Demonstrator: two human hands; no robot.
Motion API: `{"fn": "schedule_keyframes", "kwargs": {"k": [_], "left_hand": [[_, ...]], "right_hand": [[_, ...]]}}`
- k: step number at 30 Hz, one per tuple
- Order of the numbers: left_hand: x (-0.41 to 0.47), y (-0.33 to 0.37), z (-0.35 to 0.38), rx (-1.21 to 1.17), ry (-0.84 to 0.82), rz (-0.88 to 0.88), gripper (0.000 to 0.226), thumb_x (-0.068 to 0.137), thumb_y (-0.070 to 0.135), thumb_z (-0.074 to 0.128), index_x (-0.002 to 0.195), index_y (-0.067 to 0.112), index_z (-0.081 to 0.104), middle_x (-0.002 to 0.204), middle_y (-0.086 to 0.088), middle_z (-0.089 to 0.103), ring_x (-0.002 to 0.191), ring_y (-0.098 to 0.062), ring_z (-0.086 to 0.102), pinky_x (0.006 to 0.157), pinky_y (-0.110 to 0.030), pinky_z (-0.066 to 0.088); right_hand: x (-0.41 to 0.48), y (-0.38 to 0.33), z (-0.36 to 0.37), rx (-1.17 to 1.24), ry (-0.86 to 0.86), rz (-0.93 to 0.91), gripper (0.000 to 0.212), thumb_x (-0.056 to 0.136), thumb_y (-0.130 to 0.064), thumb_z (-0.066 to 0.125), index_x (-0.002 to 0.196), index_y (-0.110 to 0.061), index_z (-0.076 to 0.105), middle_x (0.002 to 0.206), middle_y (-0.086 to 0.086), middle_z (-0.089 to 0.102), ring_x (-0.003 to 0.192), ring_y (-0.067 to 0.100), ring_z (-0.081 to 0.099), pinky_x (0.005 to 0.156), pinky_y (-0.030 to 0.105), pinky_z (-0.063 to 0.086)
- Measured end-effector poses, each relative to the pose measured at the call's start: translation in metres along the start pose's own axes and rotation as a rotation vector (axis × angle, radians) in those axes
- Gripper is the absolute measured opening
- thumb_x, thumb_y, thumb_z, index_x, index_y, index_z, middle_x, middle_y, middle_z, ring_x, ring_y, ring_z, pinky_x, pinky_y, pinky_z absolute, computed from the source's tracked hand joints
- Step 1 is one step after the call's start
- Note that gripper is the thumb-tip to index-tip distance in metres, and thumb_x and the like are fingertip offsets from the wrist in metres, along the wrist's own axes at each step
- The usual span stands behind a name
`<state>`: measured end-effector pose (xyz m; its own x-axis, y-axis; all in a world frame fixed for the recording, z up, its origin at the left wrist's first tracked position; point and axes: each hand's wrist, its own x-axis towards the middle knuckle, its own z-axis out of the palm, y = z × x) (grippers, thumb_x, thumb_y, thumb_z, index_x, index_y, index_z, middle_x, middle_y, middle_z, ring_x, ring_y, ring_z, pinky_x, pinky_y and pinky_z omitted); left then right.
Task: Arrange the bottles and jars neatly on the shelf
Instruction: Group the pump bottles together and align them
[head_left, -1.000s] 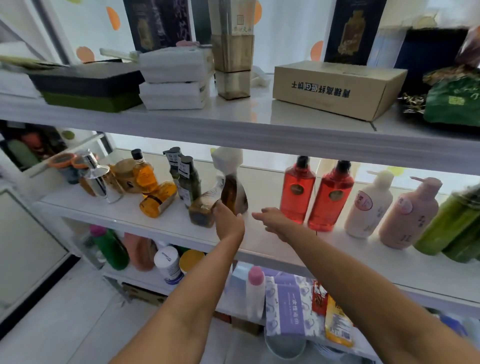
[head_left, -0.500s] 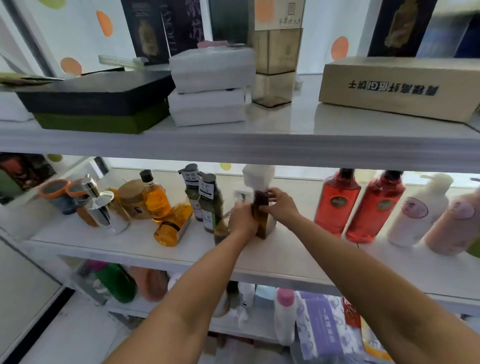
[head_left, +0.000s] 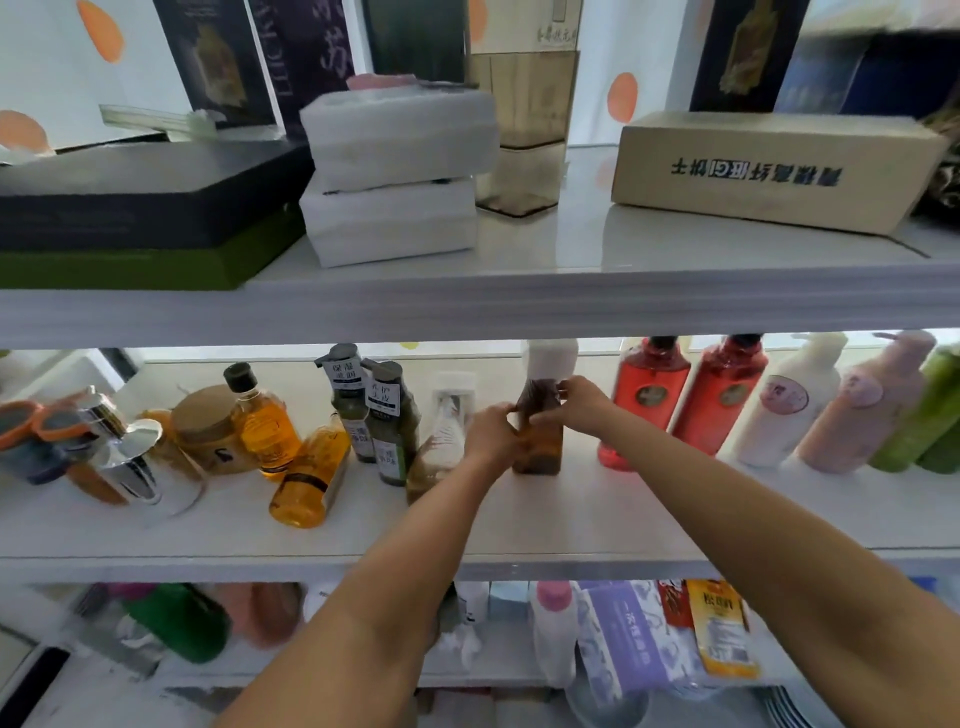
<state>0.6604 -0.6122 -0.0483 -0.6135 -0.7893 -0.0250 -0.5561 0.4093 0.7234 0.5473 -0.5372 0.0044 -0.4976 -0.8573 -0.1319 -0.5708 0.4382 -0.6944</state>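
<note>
A brown square bottle with a white cap (head_left: 540, 441) stands upright on the middle shelf (head_left: 571, 525). My left hand (head_left: 491, 434) grips its left side and my right hand (head_left: 579, 402) pinches its neck from the right. A second white-capped bottle (head_left: 447, 426) leans just left of my left hand, partly hidden by it. Further left stand two dark green bottles (head_left: 384, 415), an upright amber bottle (head_left: 262, 421), and an amber bottle lying tilted (head_left: 309, 475).
Two red bottles (head_left: 680, 400), a white pump bottle (head_left: 789, 400), a pink pump bottle (head_left: 862, 410) and green bottles (head_left: 924, 421) line the right. A cork-lidded jar (head_left: 208, 426) and a chrome pump (head_left: 130, 457) sit left. The upper shelf edge (head_left: 467, 306) overhangs closely.
Both hands reached from the shelf's front edge to the brown bottle and took hold of it; it now stands upright. The view has moved closer.
</note>
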Motion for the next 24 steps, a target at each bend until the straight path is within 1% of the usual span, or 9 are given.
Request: {"fn": "schedule_keyframes", "kwargs": {"k": [2,6,9,12,14,16,19,21,24], "left_hand": [[0.0,0.003,0.003,-0.01,0.0,0.002,0.052,0.073,0.013,0.076,0.123,0.011,0.061,0.103,-0.014,0.071,0.093,-0.027,0.067,0.087,-0.036,0.054],[0.001,0.007,0.008,-0.011,0.003,-0.005,0.057,0.071,0.019,0.078,0.125,0.012,0.059,0.108,-0.011,0.069,0.096,-0.026,0.066,0.087,-0.035,0.054],[0.001,0.011,0.013,-0.032,0.001,-0.005,0.059,0.069,0.019,0.078,0.124,0.012,0.057,0.108,-0.013,0.069,0.095,-0.027,0.065,0.084,-0.038,0.055],[-0.001,0.013,0.014,-0.016,-0.024,0.003,0.061,0.07,0.022,0.08,0.122,0.012,0.049,0.111,-0.011,0.061,0.093,-0.026,0.061,0.076,-0.035,0.052],[-0.003,0.011,0.012,0.011,-0.046,0.025,0.066,0.066,0.024,0.083,0.118,0.011,0.044,0.114,-0.008,0.05,0.097,-0.024,0.056,0.076,-0.036,0.05],[-0.004,0.006,0.007,0.029,-0.087,0.035,0.064,0.064,0.019,0.084,0.112,0.012,0.042,0.115,-0.009,0.05,0.103,-0.025,0.054,0.081,-0.039,0.051],[-0.005,-0.002,0.0,0.018,-0.143,0.011,0.056,0.067,0.004,0.078,0.104,0.014,0.037,0.113,-0.011,0.058,0.101,-0.029,0.057,0.081,-0.041,0.052],[-0.003,-0.006,-0.001,-0.025,-0.139,-0.007,0.055,0.068,-0.001,0.074,0.11,0.012,0.04,0.112,-0.015,0.061,0.098,-0.031,0.059,0.079,-0.041,0.053],[-0.001,-0.008,-0.001,-0.056,-0.156,-0.019,0.066,0.072,-0.002,0.071,0.13,0.01,0.041,0.11,-0.017,0.063,0.095,-0.029,0.062,0.08,-0.038,0.053]], "right_hand": [[0.001,0.003,0.0,0.003,0.009,0.02,0.048,0.077,-0.017,0.075,0.119,-0.003,0.058,0.111,0.01,0.061,0.102,0.023,0.057,0.078,0.025,0.04],[0.002,0.008,0.006,0.02,0.037,0.015,0.051,0.078,-0.012,0.069,0.125,-0.003,0.053,0.117,0.013,0.061,0.096,0.019,0.053,0.076,0.024,0.038],[0.001,0.014,0.009,0.064,0.091,0.042,0.057,0.076,-0.011,0.07,0.128,-0.005,0.049,0.12,0.012,0.06,0.105,0.023,0.056,0.079,0.025,0.042],[0.0,0.021,0.012,0.055,0.113,0.087,0.069,0.069,-0.023,0.078,0.129,-0.008,0.046,0.121,0.01,0.057,0.113,0.025,0.055,0.09,0.032,0.047],[-0.001,0.023,0.015,0.009,0.135,0.125,0.071,0.068,-0.029,0.08,0.126,-0.006,0.047,0.12,0.01,0.053,0.112,0.026,0.053,0.091,0.034,0.048],[0.0,0.023,0.015,0.038,0.137,0.136,0.064,0.071,-0.023,0.078,0.122,-0.005,0.045,0.118,0.011,0.055,0.111,0.026,0.054,0.09,0.036,0.049],[0.003,0.022,0.012,0.08,0.099,0.133,0.05,0.077,-0.008,0.07,0.118,-0.005,0.042,0.109,0.008,0.056,0.108,0.025,0.055,0.083,0.033,0.046],[0.005,0.02,0.01,0.112,0.067,0.132,0.05,0.08,-0.001,0.065,0.122,-0.004,0.04,0.107,0.007,0.052,0.107,0.023,0.052,0.079,0.03,0.043],[0.009,0.019,0.01,0.163,0.01,0.118,0.061,0.08,0.01,0.059,0.134,-0.007,0.035,0.115,0.014,0.053,0.112,0.027,0.052,0.081,0.031,0.044]]}}
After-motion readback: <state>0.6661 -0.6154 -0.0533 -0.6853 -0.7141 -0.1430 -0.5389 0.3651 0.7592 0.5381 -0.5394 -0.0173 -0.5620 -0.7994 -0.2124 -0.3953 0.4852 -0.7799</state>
